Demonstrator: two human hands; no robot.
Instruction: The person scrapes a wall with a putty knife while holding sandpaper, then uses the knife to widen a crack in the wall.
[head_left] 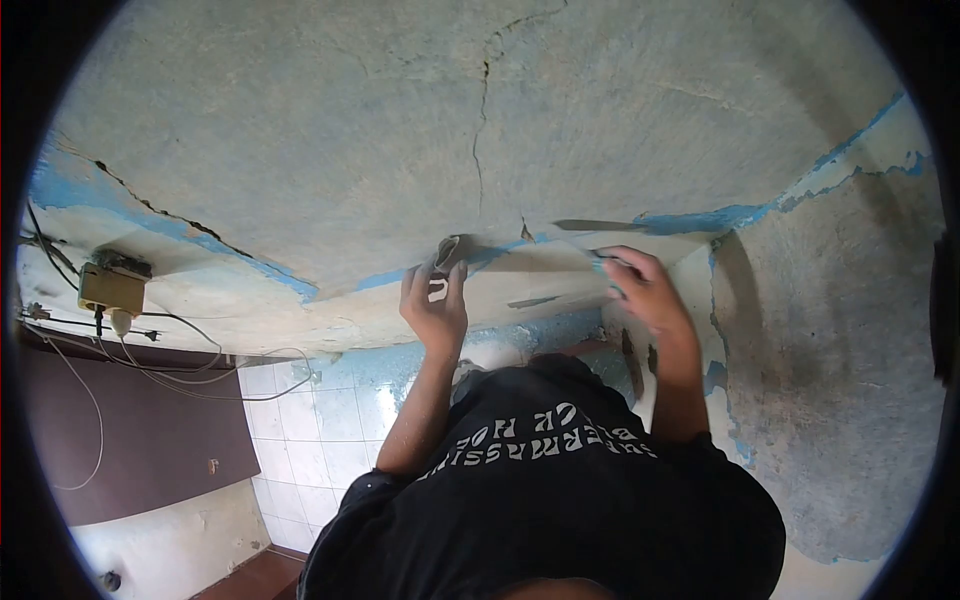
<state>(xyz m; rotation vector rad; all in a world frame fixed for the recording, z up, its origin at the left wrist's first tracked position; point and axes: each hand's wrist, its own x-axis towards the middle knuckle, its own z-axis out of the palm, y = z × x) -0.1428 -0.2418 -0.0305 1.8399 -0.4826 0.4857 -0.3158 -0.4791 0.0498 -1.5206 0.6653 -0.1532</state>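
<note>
In the head view, my left hand [435, 315] is raised to the wall, fingers pinched around a small grey curled piece [449, 252]; I cannot tell what it is made of. My right hand [648, 290] grips a scraper [603, 264] with a partly green handle. Its thin, pale blade points left and sits close to the wall, casting a dark shadow above it. Both hands work along a strip of blue paint [385, 280] that edges the grey plaster wall [400, 130]. A small dark chip mark [527, 230] shows between the hands.
A long crack [479, 140] runs through the plaster, and another [175, 215] crosses the left side. A yellowish socket box [112, 290] with plugs and loose cables [190, 375] hangs at left. White tiles [315, 430] lie below it. Another peeling wall [830, 350] stands at right.
</note>
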